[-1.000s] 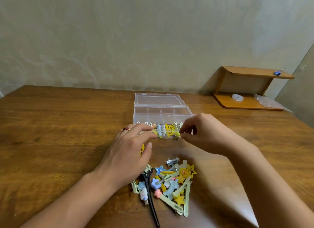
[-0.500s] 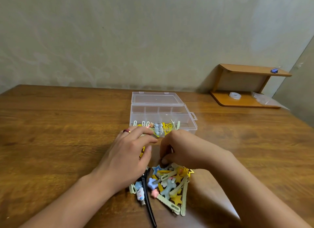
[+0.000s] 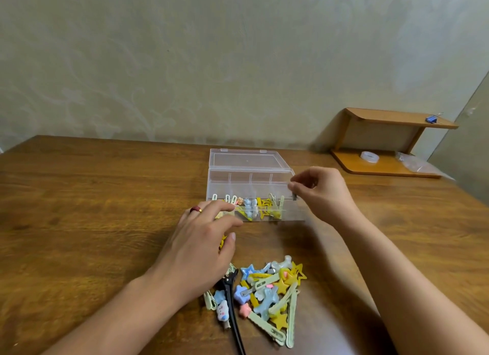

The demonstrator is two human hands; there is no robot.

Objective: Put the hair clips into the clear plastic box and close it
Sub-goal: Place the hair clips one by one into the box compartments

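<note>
Two hands (image 3: 201, 248) (image 3: 321, 193), one box (image 3: 248, 178), uncounted clips (image 3: 267, 296).

- A wooden table (image 3: 79, 209) with a dark brown grain fills the lower part of the view
- A pale wall (image 3: 211, 63) with a faint leafy pattern rises behind the table
- A small wooden shelf (image 3: 391, 119) stands at the table's far right corner, against the wall, with a flat top board and a rounded base board
- A blue binder clip (image 3: 433, 119) lies on the shelf's top board, near its right end
- A roll of clear tape (image 3: 370, 156) lies flat on the base board
- A crumpled clear plastic bag (image 3: 415, 164) rests just right of the tape, partly over the base board's edge
</note>
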